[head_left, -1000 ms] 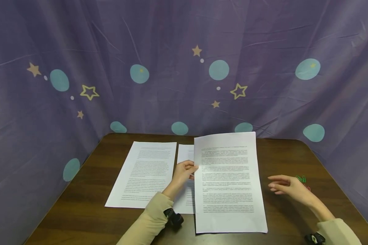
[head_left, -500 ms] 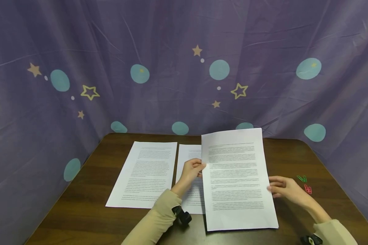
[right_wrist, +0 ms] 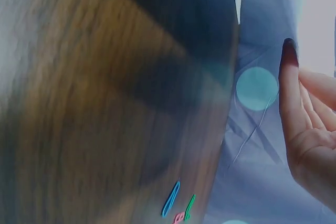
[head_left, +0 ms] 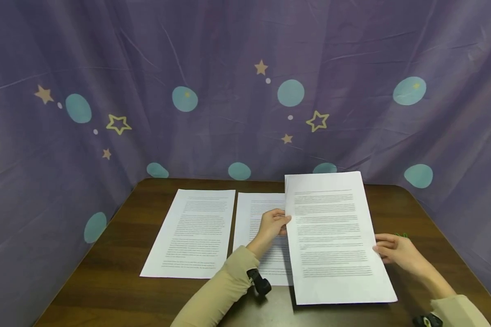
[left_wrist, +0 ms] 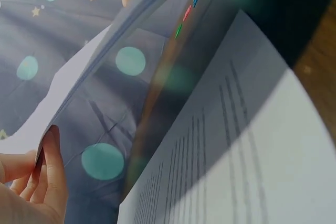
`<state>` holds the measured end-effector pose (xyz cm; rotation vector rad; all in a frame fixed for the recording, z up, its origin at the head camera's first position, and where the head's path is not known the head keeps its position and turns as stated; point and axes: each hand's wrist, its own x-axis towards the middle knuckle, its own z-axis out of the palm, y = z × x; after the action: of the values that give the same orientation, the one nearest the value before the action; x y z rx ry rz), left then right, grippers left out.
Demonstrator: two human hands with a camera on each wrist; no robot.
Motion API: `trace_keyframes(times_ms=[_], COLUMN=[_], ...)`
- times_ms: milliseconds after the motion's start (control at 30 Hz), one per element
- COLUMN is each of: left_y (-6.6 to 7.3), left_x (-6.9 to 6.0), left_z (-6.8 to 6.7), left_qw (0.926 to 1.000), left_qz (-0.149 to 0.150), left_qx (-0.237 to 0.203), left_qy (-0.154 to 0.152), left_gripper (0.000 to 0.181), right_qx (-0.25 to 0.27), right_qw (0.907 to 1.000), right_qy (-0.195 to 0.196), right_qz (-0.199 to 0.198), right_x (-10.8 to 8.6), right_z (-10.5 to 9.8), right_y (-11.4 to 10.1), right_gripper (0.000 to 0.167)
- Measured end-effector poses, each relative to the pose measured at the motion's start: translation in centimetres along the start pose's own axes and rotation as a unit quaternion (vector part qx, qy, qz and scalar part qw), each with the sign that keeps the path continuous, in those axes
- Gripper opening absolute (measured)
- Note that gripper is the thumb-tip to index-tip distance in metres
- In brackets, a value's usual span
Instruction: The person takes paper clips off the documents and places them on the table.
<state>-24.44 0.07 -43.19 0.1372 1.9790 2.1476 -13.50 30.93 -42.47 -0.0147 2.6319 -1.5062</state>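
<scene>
Several printed paper sheets in a stack [head_left: 331, 245] are held up off the table, tilted toward me, right of the middle in the head view. My left hand [head_left: 271, 227] pinches the stack's left edge, thumb in front and fingers behind. At the right edge, my right hand [head_left: 401, 252] pinches the paper lower down. In the left wrist view the stack [left_wrist: 79, 80] appears edge-on, slightly curved, between the left thumb and fingers. The right wrist view has the right hand [right_wrist: 310, 114] at the bright paper's edge.
Two printed sheets lie on the wooden table [head_left: 106, 254]: a left sheet [head_left: 192, 234] and a middle sheet [head_left: 245, 245], partly covered by the raised stack. Blue [right_wrist: 170, 199], green [right_wrist: 190, 206] and pink paper clips [right_wrist: 179, 217] lie at the right. A purple patterned curtain [head_left: 229, 54] hangs behind.
The stack and my left hand have moved to the right. My right hand was apart from the paper a second ago, then came to its right edge and now grips it.
</scene>
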Motion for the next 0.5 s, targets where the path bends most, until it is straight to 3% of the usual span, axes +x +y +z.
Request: trace_keyframes(times_ms=[167, 300, 333, 400, 433, 500], left_y=[-0.2, -0.6, -2.1, -2.6, -3.8, -3.3], left_x=[0.6, 1.3, 2.4, 3.0, 3.9, 3.6], left_z=[1.6, 3.0, 3.2, 3.6, 3.7, 4.1], left_qw=[0.9993, 0.9977, 0.9975, 0.9978, 0.9976, 0.9979], left_qz=[-0.003, -0.018, 0.003, -0.003, 0.006, -0.006], left_qx=[-0.034, -0.048, -0.058, -0.051, -0.057, -0.054], left_qy=[0.014, 0.044, 0.040, 0.043, 0.038, 0.034], left_gripper=[0.022, 0.021, 0.020, 0.019, 0.018, 0.019], right_qx=[-0.005, -0.001, -0.002, -0.003, -0.003, -0.003], right_qw=[0.9992, 0.9984, 0.9981, 0.9973, 0.9970, 0.9965], right_qy=[0.018, 0.023, 0.024, 0.028, 0.029, 0.030], right_qz=[0.034, 0.053, 0.057, 0.068, 0.072, 0.079], right_x=[0.0, 0.0, 0.0, 0.2, 0.2, 0.4], right_z=[-0.8, -1.5, -1.7, -1.9, -2.0, -2.3], right_y=[0.5, 1.0, 1.2, 1.5, 1.7, 2.1], right_gripper=[0.057, 0.057, 0.056, 0.056, 0.057, 0.058])
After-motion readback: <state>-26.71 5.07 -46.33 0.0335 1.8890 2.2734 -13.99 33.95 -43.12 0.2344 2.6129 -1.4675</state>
